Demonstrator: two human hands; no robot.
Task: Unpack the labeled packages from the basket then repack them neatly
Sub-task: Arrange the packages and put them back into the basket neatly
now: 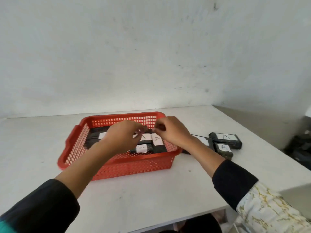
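Note:
A red perforated basket [133, 165] stands on the white table [151, 190]. Several black packages with white "A" labels lie in it, one [157, 140] at the right and a smaller one [141, 148] near the front. Over the basket's far half, my left hand [124, 135] and my right hand [170, 132] pinch the far edge of a middle labelled package [145, 137] between them. My left hand hides part of that package and the ones to its left. Three more labelled packages [225, 138] lie on the table right of the basket.
A white wall rises just behind the table. The table's right edge [269, 142] runs diagonally past the loose packages, with dark objects beyond it. The front edge is close to my body.

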